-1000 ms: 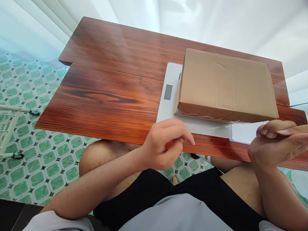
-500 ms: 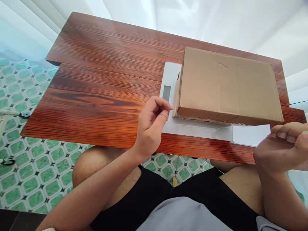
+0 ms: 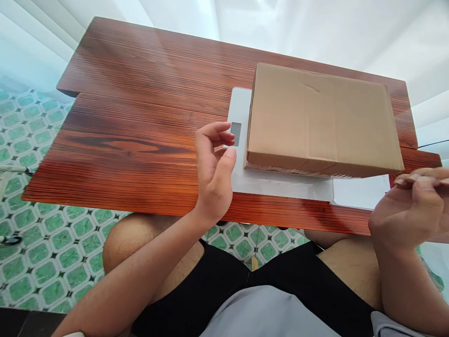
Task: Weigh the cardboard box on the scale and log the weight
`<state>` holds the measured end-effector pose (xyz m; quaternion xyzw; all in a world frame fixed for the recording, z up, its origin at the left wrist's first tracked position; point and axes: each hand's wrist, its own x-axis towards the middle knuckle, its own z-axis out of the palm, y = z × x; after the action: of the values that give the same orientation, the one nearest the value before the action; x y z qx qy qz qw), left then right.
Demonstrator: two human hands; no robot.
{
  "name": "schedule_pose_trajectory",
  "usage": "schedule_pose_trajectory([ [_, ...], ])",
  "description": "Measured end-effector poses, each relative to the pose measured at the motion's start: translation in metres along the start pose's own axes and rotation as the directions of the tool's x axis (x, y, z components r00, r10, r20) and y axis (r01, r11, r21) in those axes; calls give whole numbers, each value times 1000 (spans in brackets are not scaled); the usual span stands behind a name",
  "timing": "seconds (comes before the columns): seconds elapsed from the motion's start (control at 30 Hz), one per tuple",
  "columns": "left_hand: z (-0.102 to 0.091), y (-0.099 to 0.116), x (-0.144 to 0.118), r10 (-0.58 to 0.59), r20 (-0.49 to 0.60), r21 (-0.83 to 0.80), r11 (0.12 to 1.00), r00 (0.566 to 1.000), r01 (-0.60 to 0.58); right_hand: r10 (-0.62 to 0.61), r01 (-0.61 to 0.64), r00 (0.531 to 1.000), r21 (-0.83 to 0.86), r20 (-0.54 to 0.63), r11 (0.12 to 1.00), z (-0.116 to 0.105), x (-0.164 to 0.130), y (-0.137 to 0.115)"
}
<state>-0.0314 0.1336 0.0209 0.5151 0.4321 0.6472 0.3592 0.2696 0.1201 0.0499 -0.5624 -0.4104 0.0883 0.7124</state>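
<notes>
Red-brown desk (image 3: 140,140) carries a white scale (image 3: 242,110) with the cardboard box (image 3: 319,126) overhanging it, and my left hand (image 3: 213,173), loosely curled and empty beside its display (image 3: 235,134), could nudge the box askew, while my right hand (image 3: 407,210) holds nothing.

You have no writing to read here. The cardboard box (image 3: 321,119) shows you plain brown faces with no label, print or number, apart from some marks along its lower front edge that are too small to make out. The display window (image 3: 235,134) on the white scale (image 3: 242,105) is a blank grey, showing no digits.
</notes>
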Motion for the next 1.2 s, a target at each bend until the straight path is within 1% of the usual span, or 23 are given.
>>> schedule_pose_trajectory([
  [0.03,2,-1,-1,3,2,6,1000,1000,-3,-27,21,998,79,65,997,1,0,2],
  [0.07,4,-1,-1,9,8,13,1000,1000,-9,-32,11,990,150,138,989,1,-1,3],
  [0.1,6,0,-3,18,14,15,1000,1000,-18,-6,-36,978,194,210,980,1,-2,5],
  [0.17,11,1,-7,51,30,6,999,998,-51,98,-164,945,191,312,968,0,-4,6],
  [0.27,19,3,-19,75,81,-2,997,994,-75,191,-262,905,144,380,954,-2,-7,6],
  [0.37,23,5,-32,52,143,29,998,988,-56,239,-302,888,105,393,948,0,-11,5],
  [0.47,26,8,-42,61,204,83,993,977,-79,269,-331,875,92,402,939,3,-14,5],
  [0.6,28,14,-46,79,272,137,983,959,-120,220,-285,882,100,418,953,7,-19,6],
  [0.8,28,22,-46,55,272,152,983,961,-99,179,-223,923,95,339,970,11,-21,10],
  [0.93,27,24,-47,36,256,152,985,966,-77,155,-196,939,109,307,975,12,-21,12],
  [1.0,28,24,-47,37,251,152,985,967,-77,152,-190,943,103,297,976,11,-21,14],
  [1.2,28,25,-53,45,249,168,982,967,-89,128,-165,939,91,318,982,12,-20,16],
])
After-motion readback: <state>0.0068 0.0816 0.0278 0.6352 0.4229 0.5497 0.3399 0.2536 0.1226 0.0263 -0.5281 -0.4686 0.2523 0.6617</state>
